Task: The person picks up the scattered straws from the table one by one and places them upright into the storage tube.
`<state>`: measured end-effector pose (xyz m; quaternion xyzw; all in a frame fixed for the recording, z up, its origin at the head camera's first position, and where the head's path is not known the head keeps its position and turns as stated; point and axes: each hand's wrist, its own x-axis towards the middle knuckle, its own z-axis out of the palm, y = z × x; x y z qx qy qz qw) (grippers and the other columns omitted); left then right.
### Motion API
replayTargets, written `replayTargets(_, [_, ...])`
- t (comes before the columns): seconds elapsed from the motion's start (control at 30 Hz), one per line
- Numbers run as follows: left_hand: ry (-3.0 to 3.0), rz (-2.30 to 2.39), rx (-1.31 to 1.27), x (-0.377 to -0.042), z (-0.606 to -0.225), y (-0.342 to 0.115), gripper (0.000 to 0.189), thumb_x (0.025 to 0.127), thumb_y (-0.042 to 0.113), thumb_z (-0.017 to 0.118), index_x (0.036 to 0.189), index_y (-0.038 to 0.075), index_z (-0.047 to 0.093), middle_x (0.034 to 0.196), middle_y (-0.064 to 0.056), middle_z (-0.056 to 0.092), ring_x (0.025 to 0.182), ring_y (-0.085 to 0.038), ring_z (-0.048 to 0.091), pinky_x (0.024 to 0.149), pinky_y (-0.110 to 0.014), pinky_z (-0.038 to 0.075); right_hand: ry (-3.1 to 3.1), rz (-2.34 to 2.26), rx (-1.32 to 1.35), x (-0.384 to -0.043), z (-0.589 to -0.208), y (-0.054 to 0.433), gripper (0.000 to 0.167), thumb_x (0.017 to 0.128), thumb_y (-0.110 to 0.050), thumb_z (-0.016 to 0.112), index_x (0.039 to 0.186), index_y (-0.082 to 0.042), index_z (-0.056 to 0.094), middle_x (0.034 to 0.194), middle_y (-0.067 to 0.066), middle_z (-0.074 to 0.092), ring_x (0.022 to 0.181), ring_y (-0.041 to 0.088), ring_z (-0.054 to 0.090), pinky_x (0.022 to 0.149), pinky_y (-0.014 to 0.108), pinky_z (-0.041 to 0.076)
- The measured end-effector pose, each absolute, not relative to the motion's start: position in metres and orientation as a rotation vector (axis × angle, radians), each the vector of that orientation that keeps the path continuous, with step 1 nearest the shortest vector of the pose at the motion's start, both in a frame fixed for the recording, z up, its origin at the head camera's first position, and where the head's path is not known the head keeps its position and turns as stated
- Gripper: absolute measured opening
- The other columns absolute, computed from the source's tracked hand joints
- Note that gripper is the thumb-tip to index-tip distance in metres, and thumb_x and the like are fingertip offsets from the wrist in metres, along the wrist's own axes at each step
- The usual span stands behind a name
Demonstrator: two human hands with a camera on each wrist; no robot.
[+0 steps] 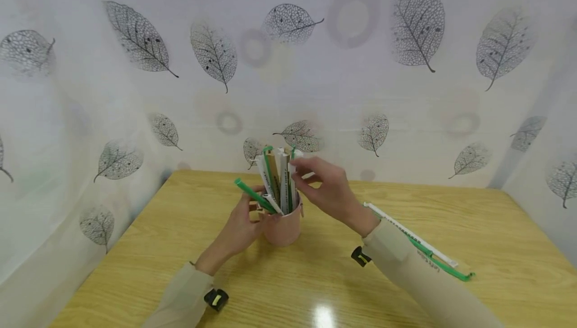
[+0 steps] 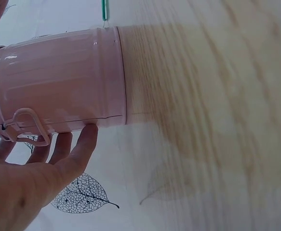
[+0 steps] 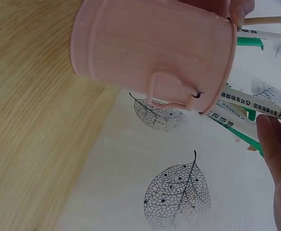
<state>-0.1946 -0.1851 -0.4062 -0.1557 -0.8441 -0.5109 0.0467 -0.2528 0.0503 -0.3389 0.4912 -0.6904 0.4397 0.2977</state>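
Note:
A pink metal bucket (image 1: 281, 230) with small wire handles stands on the table, holding several upright straws (image 1: 284, 183) in white, green and brown. My left hand (image 1: 241, 230) holds the bucket from its left side, fingers along the wall in the left wrist view. A thick green straw (image 1: 252, 194) leans out over the rim toward that hand. At the bucket's right, my right hand (image 1: 326, 185) pinches the upper part of a white paper-wrapped straw (image 3: 251, 101) with printed lettering. That straw's lower end is hidden inside the bucket.
A white wrapped straw (image 1: 419, 240) and a green straw (image 1: 451, 270) lie on the wooden table (image 1: 288, 288) at the right, partly behind my right forearm. A pale curtain with a leaf print (image 1: 288, 82) hangs along the table's far edge and sides.

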Motion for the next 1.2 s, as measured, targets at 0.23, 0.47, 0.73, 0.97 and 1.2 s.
replayTargets(0.23, [-2.587,-1.523,-0.444,-0.192,-0.403,-0.186,0.068,0.097,0.028,0.071,0.151,0.021,0.029,0.152,-0.02,0.042,0.131,-0.043,0.053,0.094,-0.046,0.059,-1.849,1.165,1.313,-0.253,-0.343,0.05,0.036,0.085,0.013,0.072,0.119,0.003,0.067,0.108,0.017,0.074,0.086,0.025,0.076,0.068,0.024,0.062])
replayTargets(0.47, [-2.574,-1.513,-0.46,-0.193,-0.404,-0.183,0.07,0.096,0.026,0.073,0.151,0.018,0.03,0.149,-0.023,0.043,0.129,-0.044,0.055,0.094,-0.047,0.059,-1.925,1.123,1.325,-0.25,-0.343,0.063,0.048,0.088,0.011,0.07,0.135,0.001,0.063,0.107,0.016,0.075,0.089,0.025,0.076,0.073,0.023,0.062])
replayTargets(0.73, [-2.554,-1.438,-0.492,-0.193,-0.405,-0.181,0.069,0.096,0.023,0.073,0.151,0.014,0.032,0.155,-0.021,0.043,0.132,-0.04,0.055,0.105,-0.055,0.052,-2.173,0.989,1.247,-0.25,-0.339,0.113,0.053,0.092,0.002,0.071,0.143,-0.007,0.059,0.106,0.008,0.077,0.092,0.019,0.076,0.075,0.028,0.063])
replayTargets(0.97, [-2.549,-1.443,-0.486,-0.193,-0.407,-0.182,0.071,0.095,0.021,0.074,0.151,0.014,0.032,0.156,-0.02,0.042,0.135,-0.039,0.054,0.106,-0.055,0.051,-2.509,0.832,1.14,-0.25,-0.353,0.17,0.023,0.094,0.0,0.068,0.113,-0.009,0.076,0.098,0.003,0.077,0.083,0.011,0.071,0.067,0.022,0.059])
replayTargets(1.2, [-2.531,-1.416,-0.521,-0.193,-0.408,-0.183,0.069,0.096,0.023,0.073,0.151,0.015,0.033,0.153,-0.02,0.045,0.133,-0.037,0.055,0.106,-0.055,0.051,-2.827,0.708,1.218,-0.244,-0.375,0.214,0.015,0.091,0.0,0.07,0.104,-0.007,0.076,0.089,0.001,0.074,0.074,0.003,0.064,0.062,0.022,0.054])
